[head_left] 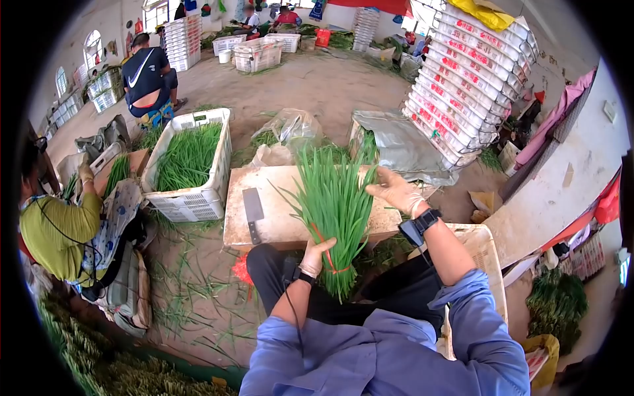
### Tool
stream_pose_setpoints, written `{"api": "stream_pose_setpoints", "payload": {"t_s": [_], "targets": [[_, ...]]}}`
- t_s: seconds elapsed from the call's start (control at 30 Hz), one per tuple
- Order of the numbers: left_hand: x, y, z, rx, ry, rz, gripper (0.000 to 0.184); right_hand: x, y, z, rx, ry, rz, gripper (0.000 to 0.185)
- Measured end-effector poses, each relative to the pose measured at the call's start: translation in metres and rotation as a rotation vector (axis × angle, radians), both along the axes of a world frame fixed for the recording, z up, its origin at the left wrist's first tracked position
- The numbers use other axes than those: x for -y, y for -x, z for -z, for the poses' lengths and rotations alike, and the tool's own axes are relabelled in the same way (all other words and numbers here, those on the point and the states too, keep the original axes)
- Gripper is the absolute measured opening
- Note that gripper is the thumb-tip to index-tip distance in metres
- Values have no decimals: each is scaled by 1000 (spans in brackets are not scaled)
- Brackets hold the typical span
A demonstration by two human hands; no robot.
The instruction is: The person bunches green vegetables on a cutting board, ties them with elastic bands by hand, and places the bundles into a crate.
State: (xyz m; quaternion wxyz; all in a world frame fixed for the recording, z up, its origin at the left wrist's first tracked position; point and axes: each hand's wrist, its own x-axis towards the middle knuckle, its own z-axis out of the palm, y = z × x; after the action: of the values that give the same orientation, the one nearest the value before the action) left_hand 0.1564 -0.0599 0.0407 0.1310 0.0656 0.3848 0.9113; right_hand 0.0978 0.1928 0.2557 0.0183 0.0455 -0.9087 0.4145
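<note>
A bunch of green garlic chives (335, 208) stands upright in front of me, its leaves fanning out above a wooden board. My left hand (318, 256), in a thin glove, is closed around the lower part of the bunch, just above a red tie (340, 270). A red strip also shows along the stems by my thumb. On the right side of the leaves, my gloved right hand (398, 191) touches their edge, thumb and fingers apart. A cleaver (252, 206) lies flat on the left of the board (277, 228).
A white crate (220, 173) of loose chives stands left of the board. Beyond the board are a plastic bag (295, 125) and a covered crate (403, 142). Stacked white crates (462, 79) rise at right. A co-worker in a yellow-green top (63, 228) sits at left; others work farther back.
</note>
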Motion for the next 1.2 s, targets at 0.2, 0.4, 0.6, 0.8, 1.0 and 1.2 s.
{"api": "stream_pose_setpoints", "payload": {"t_s": [0.2, 0.4, 0.6, 0.8, 1.0, 1.2], "targets": [[1, -7, -8, -1, 50, 17, 52, 35, 19, -15, -191, 19, 22, 100], [1, -5, -2, -17, 90, 49, 51, 24, 50, -11, -201, -152, -3, 40], [-3, 6, 14, 30, 34, 18, 54, -21, 45, -22, -257, -266, 202, 24], [-11, 16, 24, 72, 62, -64, 52, -7, 2, 36, 326, -201, -281, 123], [-16, 1, 3, -86, 182, -19, 50, 71, -12, 95, -105, 190, 171, 79], [-11, 8, 17, 122, 100, -55, 46, 4, 24, 137, -164, 662, 148, 35]]}}
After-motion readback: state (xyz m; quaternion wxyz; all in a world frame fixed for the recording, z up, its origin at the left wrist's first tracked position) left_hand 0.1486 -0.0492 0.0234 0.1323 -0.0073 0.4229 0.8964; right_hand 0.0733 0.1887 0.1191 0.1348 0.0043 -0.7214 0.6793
